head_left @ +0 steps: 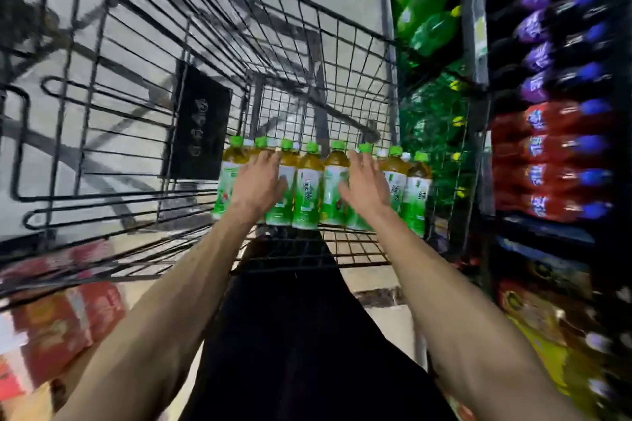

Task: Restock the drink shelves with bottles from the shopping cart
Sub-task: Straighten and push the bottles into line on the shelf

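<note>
Reaching into the cart (pixel 294 113) for bottles (pixel 309 195)
The left hand (pixel 258 186) and right hand (pixel 367 188) are spread open over the row at the cart's near end, gripping nothing; wrap each round one bottle before lifting.

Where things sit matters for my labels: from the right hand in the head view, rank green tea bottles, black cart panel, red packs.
1. Green tea bottles, directly under the right hand.
2. Black cart panel, to the left.
3. Red packs, far lower left.
</note>
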